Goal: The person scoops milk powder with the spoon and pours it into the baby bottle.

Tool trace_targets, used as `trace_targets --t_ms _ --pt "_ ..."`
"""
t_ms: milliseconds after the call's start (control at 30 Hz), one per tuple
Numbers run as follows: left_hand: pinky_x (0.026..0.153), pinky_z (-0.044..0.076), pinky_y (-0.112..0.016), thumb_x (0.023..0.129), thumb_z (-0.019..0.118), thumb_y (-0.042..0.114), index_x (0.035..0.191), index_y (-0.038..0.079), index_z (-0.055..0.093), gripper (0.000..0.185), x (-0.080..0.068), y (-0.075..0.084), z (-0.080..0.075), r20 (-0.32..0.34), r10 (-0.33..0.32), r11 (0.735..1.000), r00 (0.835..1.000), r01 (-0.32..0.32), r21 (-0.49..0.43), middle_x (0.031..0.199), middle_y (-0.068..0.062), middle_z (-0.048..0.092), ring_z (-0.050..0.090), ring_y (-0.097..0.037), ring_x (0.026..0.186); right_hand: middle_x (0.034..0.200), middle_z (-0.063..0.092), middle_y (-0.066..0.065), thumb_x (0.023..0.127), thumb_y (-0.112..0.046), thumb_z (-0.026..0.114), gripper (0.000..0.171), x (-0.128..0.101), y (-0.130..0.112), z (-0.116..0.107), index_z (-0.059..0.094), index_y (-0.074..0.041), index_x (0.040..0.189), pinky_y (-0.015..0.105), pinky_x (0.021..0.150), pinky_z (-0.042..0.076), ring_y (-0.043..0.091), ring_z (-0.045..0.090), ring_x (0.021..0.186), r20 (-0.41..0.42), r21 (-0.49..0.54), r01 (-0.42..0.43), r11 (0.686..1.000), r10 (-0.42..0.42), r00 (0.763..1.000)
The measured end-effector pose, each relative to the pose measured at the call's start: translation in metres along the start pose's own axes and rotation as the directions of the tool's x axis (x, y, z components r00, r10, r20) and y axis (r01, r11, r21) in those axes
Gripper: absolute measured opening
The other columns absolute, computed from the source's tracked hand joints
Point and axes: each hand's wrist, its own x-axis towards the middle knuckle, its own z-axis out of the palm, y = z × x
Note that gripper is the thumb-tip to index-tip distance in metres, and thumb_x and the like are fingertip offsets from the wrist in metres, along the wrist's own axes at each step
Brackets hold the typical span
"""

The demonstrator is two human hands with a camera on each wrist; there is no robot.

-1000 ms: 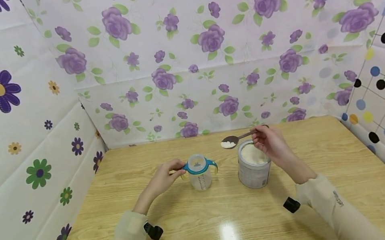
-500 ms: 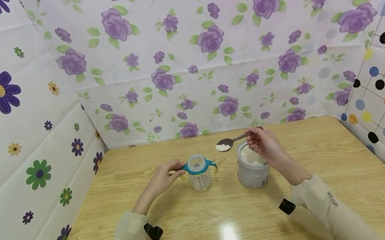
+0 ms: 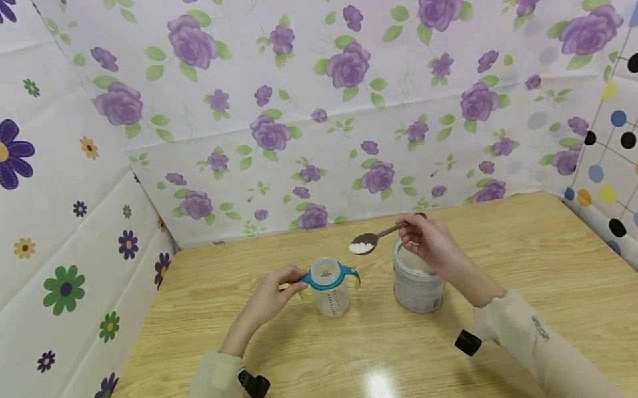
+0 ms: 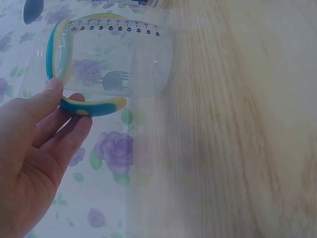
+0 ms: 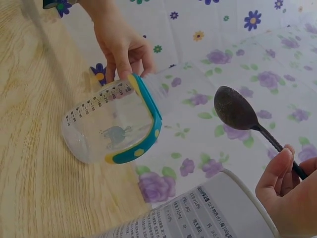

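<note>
While the left hand (image 3: 274, 296) pinches the bottle's (image 3: 331, 289) handle, right-hand fingers (image 3: 415, 240) hold a powder-laden spoon (image 3: 368, 241) between bottle and tin (image 3: 417, 283).

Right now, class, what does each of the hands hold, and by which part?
The left hand pinches the baby bottle by its side handle; the right hand holds the spoon of powder by its handle end.

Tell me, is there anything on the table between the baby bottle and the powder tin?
Nothing: the head view shows bare wooden table between the bottle and the tin. The spoon of powder hangs above that gap.
</note>
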Motion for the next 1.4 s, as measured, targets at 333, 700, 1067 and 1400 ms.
trace_targets --t_ms 333,700,1067,1400 --pt "0.088 0.058 -0.038 0.094 0.063 0.014 0.105 0.016 0.067 0.012 0.0 0.0 0.0 -0.002 -0.013 1.0 1.0 0.013 0.005 0.109 -0.006 0.071 0.067 -0.024 0.104 0.071 0.064 -0.003 0.104 -0.016 0.042 0.029 0.003 0.004 0.006 0.065 -0.006 0.09 0.015 0.058 0.051 0.005 0.058 0.061 -0.008 -0.031 -0.006 1.0 0.006 1.0" --pt "0.086 0.058 -0.037 0.094 0.063 0.015 0.104 0.016 0.067 0.011 0.0 0.0 0.001 -0.008 -0.015 1.0 1.0 0.015 0.007 0.109 -0.006 0.071 0.068 -0.024 0.103 0.072 0.067 -0.002 0.104 -0.016 0.044 0.026 0.005 0.009 0.011 0.066 -0.005 0.093 0.014 0.059 0.052 0.005 0.06 0.063 0.023 -0.053 -0.006 0.999 0.007 1.0" --pt "0.087 0.058 -0.036 0.094 0.063 0.015 0.104 0.016 0.068 0.012 0.0 0.0 0.001 -0.008 -0.014 1.0 1.0 0.014 0.006 0.109 -0.006 0.071 0.068 -0.023 0.103 0.073 0.068 -0.002 0.103 -0.016 0.046 0.023 0.004 0.014 0.021 0.063 -0.001 0.1 0.015 0.059 0.054 0.005 0.061 0.063 0.009 -0.116 -0.006 0.993 0.007 1.0" --pt "0.087 0.058 -0.036 0.094 0.063 0.015 0.104 0.016 0.067 0.011 0.0 -0.001 0.0 -0.003 -0.02 1.0 1.0 0.02 0.01 0.109 -0.006 0.071 0.067 -0.023 0.103 0.075 0.067 -0.003 0.104 -0.019 0.045 0.024 0.005 0.015 0.025 0.063 -0.003 0.101 0.016 0.061 0.054 0.005 0.06 0.066 0.002 -0.18 -0.004 0.984 0.004 1.0"
